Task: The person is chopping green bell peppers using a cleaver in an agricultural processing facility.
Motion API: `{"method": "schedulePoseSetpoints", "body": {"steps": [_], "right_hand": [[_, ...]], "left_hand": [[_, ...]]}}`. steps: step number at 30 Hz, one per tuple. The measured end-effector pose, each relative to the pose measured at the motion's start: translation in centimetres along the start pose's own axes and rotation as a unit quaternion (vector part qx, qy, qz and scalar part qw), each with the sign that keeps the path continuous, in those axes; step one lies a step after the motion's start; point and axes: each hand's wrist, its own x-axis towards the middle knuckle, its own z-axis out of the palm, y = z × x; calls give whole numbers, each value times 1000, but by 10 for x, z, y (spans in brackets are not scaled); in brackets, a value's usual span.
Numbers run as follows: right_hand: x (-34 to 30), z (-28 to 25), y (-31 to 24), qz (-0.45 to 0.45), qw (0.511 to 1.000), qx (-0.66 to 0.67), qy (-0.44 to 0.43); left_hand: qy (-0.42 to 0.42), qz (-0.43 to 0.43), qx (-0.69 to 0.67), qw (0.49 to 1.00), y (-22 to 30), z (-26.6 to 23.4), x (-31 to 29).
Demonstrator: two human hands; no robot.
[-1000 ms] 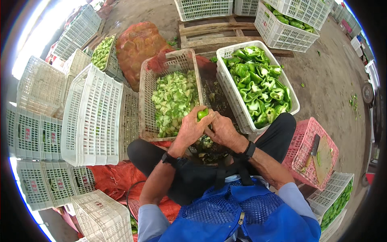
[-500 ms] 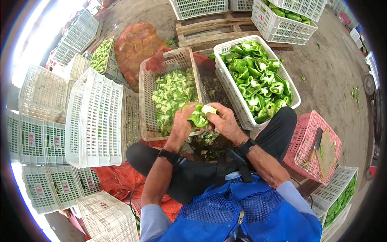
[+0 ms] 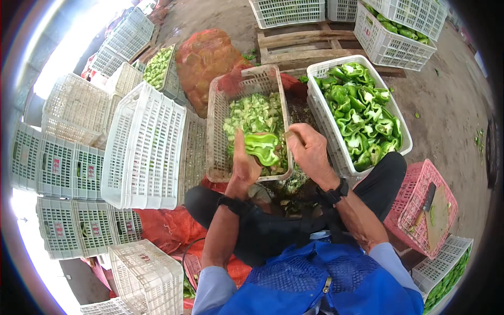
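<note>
My left hand (image 3: 245,167) holds a hollowed, cut-open green bell pepper (image 3: 266,152) over the near end of a dirty white crate (image 3: 211,142). Pale green pepper cores and scraps (image 3: 252,113) lie heaped in that crate. My right hand (image 3: 311,155) is closed just beside the crate's right rim, apart from the pepper. Something small and brownish shows at its fingertips, too unclear to name. To the right of this hand stands a white crate (image 3: 403,128) full of opened green bell peppers (image 3: 362,113).
White crates (image 3: 144,152) are stacked at the left. A red mesh sack (image 3: 207,60) and a wooden pallet (image 3: 299,42) lie farther off. At the right, a knife (image 3: 426,202) rests on a cutting board (image 3: 440,220) atop a pink crate (image 3: 407,189).
My right hand has drawn away from the pepper, and the pale core it pinched no longer shows. My left hand has turned with the pepper. The whole view has shifted.
</note>
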Motion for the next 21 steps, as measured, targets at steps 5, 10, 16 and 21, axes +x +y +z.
{"method": "schedulePoseSetpoints", "body": {"steps": [5, 10, 16, 21], "right_hand": [[-3, 17, 1, -115, 969, -151, -158], [-2, 12, 8, -124, 973, -139, -137], [-7, 17, 23, -139, 982, -96, -84], [-11, 9, 18, 5, 996, 46, -81]], "left_hand": [[52, -63, -32, 996, -11, 0, 7], [10, -97, 49, 994, -10, 1, 3], [1, -129, 91, 987, -14, 1, 5], [-21, -123, 58, 990, -25, -8, 11]]}}
